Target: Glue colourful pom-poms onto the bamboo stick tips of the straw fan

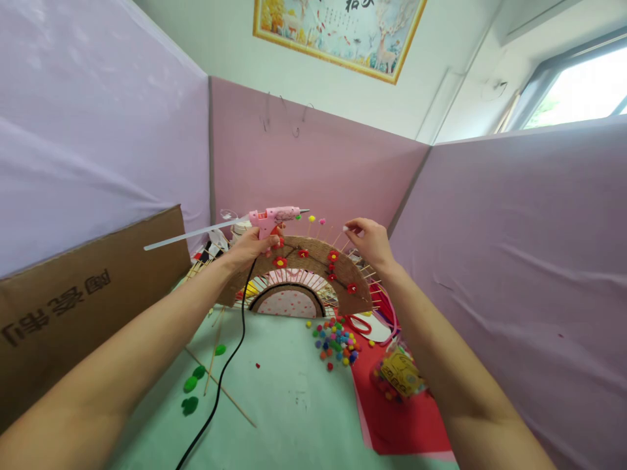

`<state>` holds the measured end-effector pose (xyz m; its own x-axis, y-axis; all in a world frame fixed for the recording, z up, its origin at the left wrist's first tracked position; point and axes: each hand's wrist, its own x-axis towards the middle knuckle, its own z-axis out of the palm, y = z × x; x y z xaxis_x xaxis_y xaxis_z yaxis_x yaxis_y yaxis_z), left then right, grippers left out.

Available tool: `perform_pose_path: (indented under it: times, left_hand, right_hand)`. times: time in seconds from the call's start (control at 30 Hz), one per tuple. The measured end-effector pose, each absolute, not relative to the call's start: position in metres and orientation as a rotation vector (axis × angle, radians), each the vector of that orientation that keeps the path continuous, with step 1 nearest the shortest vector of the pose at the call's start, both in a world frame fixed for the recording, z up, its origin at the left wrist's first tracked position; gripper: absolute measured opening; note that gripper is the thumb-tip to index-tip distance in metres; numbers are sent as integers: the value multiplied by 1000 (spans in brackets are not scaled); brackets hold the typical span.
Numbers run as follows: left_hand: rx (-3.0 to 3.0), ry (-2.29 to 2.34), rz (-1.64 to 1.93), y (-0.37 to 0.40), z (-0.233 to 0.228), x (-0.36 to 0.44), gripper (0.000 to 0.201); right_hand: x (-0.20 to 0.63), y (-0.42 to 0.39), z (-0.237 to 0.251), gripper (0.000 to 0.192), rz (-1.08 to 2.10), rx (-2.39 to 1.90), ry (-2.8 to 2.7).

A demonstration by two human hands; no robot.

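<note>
Your left hand [252,247] was wrapped around the handle of the pink glue gun [274,217], its grip clamped on the handle, and the gun was held level above the top edge of the fan-shaped craft piece [313,274]. The metal nozzle pointed to your right, toward the small pom-poms stuck on the tips of the wooden sticks that rose from the fan's rim. A clear glue stick [189,235] jutted out of the back of the gun to your left, and the black cord [228,365] hung from the handle and trailed across the green counter [289,405] toward you.

Your right hand [369,241] hovered just beside the fan's upper right rim, thumb and forefinger pinched together near a stick tip; whether something tiny sat between them could not be told. The nozzle and that hand were near one another but apart.

The fan stood upright on the counter, its brown band dotted with red flowers. In front of it lay a heap of coloured pom-poms [336,341], with a sheet of red paper [401,411] to the right and a few green pom-poms [192,385] and loose sticks to the left. A cardboard sheet [83,300] leaned against the left partition.
</note>
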<state>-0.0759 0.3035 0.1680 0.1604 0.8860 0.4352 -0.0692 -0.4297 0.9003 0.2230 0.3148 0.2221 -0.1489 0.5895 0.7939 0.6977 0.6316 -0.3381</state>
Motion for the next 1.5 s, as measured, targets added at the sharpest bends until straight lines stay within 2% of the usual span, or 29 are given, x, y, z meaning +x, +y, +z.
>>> perform_pose_path:
  times: [0.6, 1.5]
  left_hand:
    - [1566, 756, 1412, 303, 167, -75, 38]
    - [1554, 787, 1394, 302, 167, -76, 44]
  right_hand:
    - [204, 332, 222, 16, -486, -1137, -2033]
    - [203, 326, 221, 20, -606, -1053, -2118]
